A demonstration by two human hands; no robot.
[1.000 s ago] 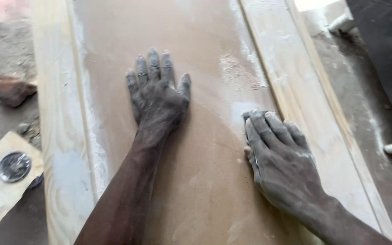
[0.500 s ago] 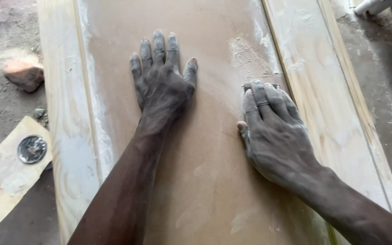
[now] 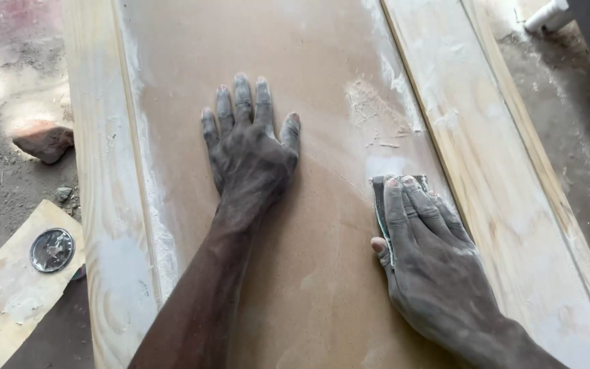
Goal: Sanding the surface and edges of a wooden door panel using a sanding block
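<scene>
My left hand (image 3: 250, 150) lies flat with fingers spread on a brown dusty panel (image 3: 308, 273), holding nothing. My right hand (image 3: 428, 263) presses a folded piece of grey sandpaper (image 3: 379, 191) against the panel beside the pale wooden frame rail (image 3: 486, 178) on the right. Only the sandpaper's front and left edges show from under my fingers. White sanding dust (image 3: 373, 102) lies on the panel just ahead of the right hand. Both hands are coated in grey dust.
A second pale wooden rail (image 3: 104, 205) borders the panel on the left. On the dirt floor to the left lie a brick (image 3: 44, 142) and a board scrap (image 3: 8, 294) with a round metal lid (image 3: 52, 250). A white pipe end (image 3: 546, 15) lies top right.
My right hand has slid the sandpaper back toward me along the right rail after pushing it forward half a second ago. The left hand stays flat on the panel.
</scene>
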